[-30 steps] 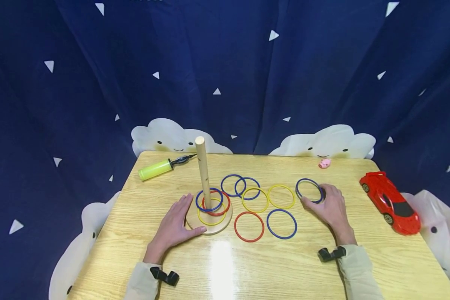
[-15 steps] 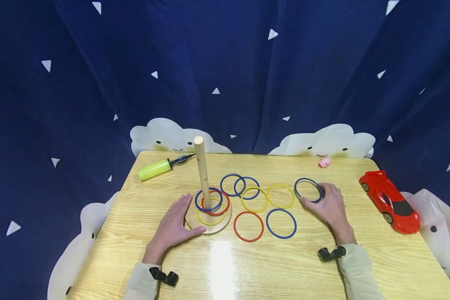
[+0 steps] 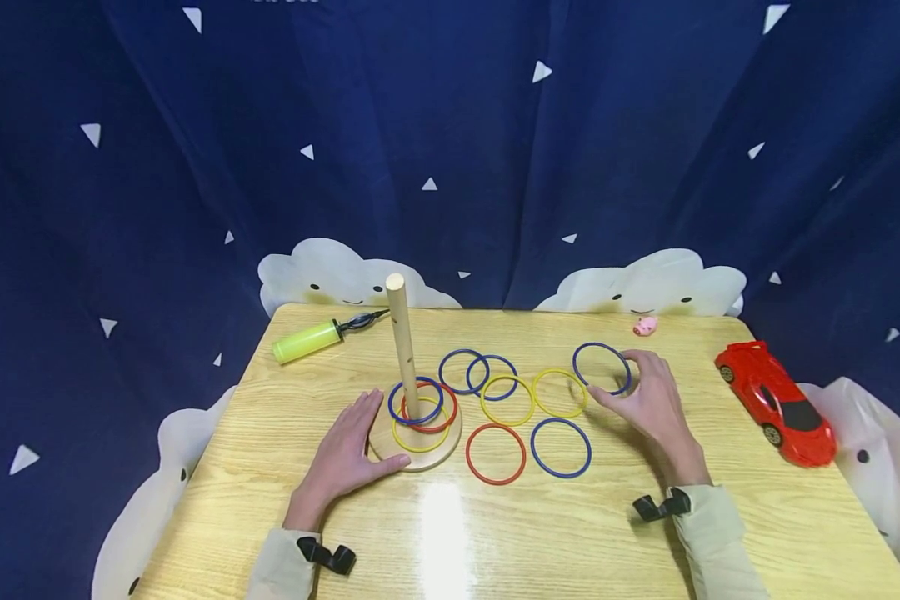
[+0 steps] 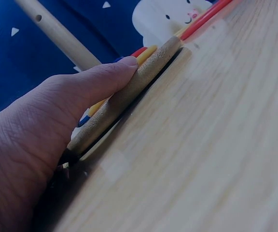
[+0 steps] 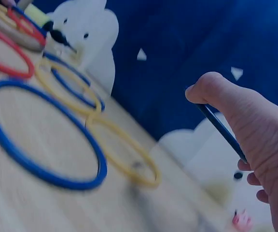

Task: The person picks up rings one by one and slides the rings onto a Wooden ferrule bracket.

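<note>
A wooden peg [image 3: 402,350] stands upright on a round wooden base [image 3: 438,454]. Around the peg lie a blue ring [image 3: 396,419], a red ring [image 3: 456,408] and a yellow ring [image 3: 420,450]. My left hand [image 3: 342,454] rests against the base's left side, fingers extended; in the left wrist view its thumb [image 4: 98,82] presses on the rim. My right hand [image 3: 652,408] pinches another blue ring [image 3: 602,344] between thumb and fingers, raised and tilted above the table. The right wrist view shows this blue ring [image 5: 221,130] nearly edge-on, with part hidden by the hand.
Between the hands lie a red ring [image 3: 468,458], a near blue ring [image 3: 589,454], two yellow rings and two overlapping blue rings on the table [image 3: 570,533]. A yellow-green pump [image 3: 309,342] is back left, a pink pig toy [image 3: 645,326] back right, and a red toy car [image 3: 780,408] far right.
My right hand has lifted the pinched blue ring off the table and moved it slightly left and up. The left hand stays at the base.
</note>
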A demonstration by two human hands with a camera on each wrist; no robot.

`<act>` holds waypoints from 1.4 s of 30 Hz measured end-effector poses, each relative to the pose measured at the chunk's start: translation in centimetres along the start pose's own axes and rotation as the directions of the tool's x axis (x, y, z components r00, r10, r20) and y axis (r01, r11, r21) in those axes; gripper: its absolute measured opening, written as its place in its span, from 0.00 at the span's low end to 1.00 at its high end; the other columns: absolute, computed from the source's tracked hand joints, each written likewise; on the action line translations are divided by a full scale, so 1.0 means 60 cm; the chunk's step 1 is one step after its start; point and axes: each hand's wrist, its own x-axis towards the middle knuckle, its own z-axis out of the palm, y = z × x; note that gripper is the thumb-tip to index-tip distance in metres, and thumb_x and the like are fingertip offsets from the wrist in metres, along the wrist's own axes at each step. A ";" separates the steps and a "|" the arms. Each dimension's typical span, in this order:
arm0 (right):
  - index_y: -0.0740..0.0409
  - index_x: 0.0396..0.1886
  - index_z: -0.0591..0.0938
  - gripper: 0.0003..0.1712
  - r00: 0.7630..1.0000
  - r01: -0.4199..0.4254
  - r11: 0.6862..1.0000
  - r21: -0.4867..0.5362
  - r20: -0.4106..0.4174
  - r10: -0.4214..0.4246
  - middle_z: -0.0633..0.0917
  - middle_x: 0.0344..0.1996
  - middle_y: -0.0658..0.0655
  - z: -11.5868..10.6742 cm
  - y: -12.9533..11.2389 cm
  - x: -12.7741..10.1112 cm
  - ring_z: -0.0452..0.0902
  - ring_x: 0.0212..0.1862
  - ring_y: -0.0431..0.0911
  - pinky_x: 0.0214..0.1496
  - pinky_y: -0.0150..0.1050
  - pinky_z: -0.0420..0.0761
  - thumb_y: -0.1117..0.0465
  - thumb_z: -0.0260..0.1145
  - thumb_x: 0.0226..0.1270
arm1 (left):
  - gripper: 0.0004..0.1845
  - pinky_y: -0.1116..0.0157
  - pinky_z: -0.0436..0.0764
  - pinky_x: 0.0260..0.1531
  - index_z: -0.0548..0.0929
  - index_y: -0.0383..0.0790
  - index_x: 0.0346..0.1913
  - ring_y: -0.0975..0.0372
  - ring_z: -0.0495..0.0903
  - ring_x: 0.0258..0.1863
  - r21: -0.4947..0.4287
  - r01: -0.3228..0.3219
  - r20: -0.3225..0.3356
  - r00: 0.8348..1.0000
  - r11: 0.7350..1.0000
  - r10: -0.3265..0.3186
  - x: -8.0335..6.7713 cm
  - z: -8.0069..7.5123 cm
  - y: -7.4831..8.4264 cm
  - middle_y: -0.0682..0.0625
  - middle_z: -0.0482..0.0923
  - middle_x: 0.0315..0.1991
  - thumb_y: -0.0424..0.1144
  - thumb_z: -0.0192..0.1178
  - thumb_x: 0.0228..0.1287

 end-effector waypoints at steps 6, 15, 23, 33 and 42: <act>0.67 0.62 0.77 0.47 0.999 0.049 0.998 0.044 0.012 -0.050 0.80 0.57 0.68 -0.020 -0.052 0.012 0.71 0.61 0.64 0.61 0.61 0.70 0.47 0.86 0.47 | 0.66 0.50 0.54 0.82 0.54 0.42 0.84 0.52 0.51 0.83 -0.001 -0.005 -0.004 1.000 1.000 0.005 0.000 0.001 0.000 0.46 0.55 0.83 0.79 0.65 0.52; 0.68 0.60 0.79 0.48 0.970 0.244 0.962 0.126 -0.043 -0.241 0.81 0.56 0.65 -0.046 -0.141 0.045 0.73 0.62 0.60 0.65 0.53 0.71 0.52 0.87 0.39 | 0.66 0.51 0.53 0.82 0.54 0.42 0.85 0.53 0.51 0.83 0.002 0.000 -0.003 1.000 1.000 0.000 0.001 0.001 0.002 0.47 0.54 0.84 0.79 0.65 0.52; 0.65 0.62 0.79 0.50 0.935 0.355 0.915 0.189 -0.073 -0.348 0.80 0.61 0.62 -0.077 -0.233 0.086 0.71 0.66 0.57 0.69 0.43 0.68 0.50 0.87 0.36 | 0.66 0.51 0.53 0.82 0.54 0.42 0.84 0.53 0.51 0.83 -0.010 0.000 0.001 1.000 1.000 0.000 0.002 0.000 0.003 0.46 0.55 0.83 0.80 0.65 0.52; 0.64 0.63 0.80 0.51 0.854 0.519 0.802 0.297 -0.136 -0.502 0.81 0.60 0.60 -0.089 -0.349 0.144 0.72 0.66 0.56 0.70 0.45 0.70 0.50 0.86 0.34 | 0.66 0.50 0.53 0.82 0.54 0.42 0.84 0.52 0.51 0.83 -0.012 0.002 -0.004 1.000 1.000 -0.002 -0.001 -0.001 0.001 0.46 0.55 0.83 0.79 0.65 0.52; 0.66 0.62 0.81 0.52 0.776 0.623 0.678 0.389 -0.202 -0.598 0.82 0.58 0.63 -0.085 -0.427 0.174 0.72 0.63 0.58 0.70 0.46 0.70 0.49 0.87 0.33 | 0.66 0.51 0.53 0.82 0.54 0.42 0.85 0.52 0.51 0.83 -0.011 0.001 -0.001 1.000 1.000 -0.001 -0.001 -0.002 0.000 0.47 0.54 0.83 0.79 0.65 0.52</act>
